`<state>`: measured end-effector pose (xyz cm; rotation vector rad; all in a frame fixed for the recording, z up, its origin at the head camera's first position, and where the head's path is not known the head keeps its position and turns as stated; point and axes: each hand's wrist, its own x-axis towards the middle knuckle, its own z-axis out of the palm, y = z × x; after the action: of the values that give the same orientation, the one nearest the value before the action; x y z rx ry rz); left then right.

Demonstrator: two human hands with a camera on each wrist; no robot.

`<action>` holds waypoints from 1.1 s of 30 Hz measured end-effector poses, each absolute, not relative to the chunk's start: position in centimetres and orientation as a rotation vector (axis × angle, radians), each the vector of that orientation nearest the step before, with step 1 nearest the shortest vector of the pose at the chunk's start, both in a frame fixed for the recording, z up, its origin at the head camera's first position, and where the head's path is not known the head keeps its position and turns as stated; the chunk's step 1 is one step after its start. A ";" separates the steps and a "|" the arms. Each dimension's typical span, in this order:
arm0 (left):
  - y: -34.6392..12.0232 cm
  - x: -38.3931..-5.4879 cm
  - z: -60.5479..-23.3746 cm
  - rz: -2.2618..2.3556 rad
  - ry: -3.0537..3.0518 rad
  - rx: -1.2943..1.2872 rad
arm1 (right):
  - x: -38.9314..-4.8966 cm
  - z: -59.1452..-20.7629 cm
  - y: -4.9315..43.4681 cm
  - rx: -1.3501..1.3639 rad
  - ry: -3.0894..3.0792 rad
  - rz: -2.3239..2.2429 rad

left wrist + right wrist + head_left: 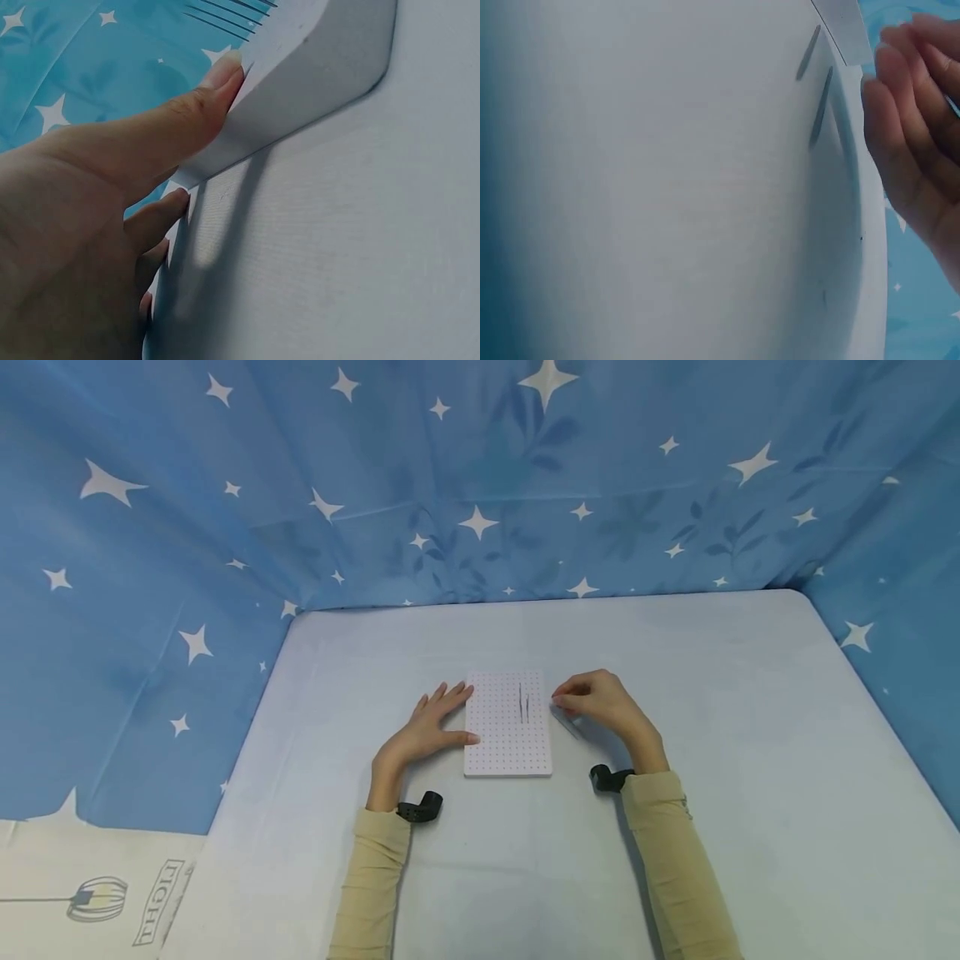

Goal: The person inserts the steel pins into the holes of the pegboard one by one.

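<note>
A white pegboard point(495, 752) with rows of small holes lies in front of me. Several thin dark pins point(217, 26) stick out of its top in the left wrist view. My left hand point(423, 735) rests at the board's left edge, fingers spread, thumb tip at the rim. Just off the right edge, my right hand point(603, 702) has thumb and index finger pinched together around a thin pin, of which only a dark sliver shows in the right wrist view. Near that hand, two loose metal pins point(821, 109) lie on the table.
The white table point(750, 710) reaches back to a blue curtain point(480, 468) with white stars, which also hangs at both sides. A cream cloth point(45, 877) with printed drawings is at the lower left. Each wrist wears a black camera point(422, 807).
</note>
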<state>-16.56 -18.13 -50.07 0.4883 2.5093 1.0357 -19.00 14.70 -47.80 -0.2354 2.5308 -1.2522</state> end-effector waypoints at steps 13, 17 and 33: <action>-18.3 -16.7 -50.2 1.038 2.529 0.481 | -18.7 -48.0 15.4 -0.161 2.547 -1.162; -18.2 -16.7 -50.2 1.038 2.532 0.486 | -18.6 -48.0 15.5 -0.143 2.562 -1.131; -18.1 -16.6 -50.2 1.055 2.519 0.458 | -18.1 -47.9 15.2 -0.234 2.657 -0.897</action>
<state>-16.57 -18.06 -50.24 0.4583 2.5185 1.0546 -18.12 15.20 -47.93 -0.2337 2.6565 -0.8972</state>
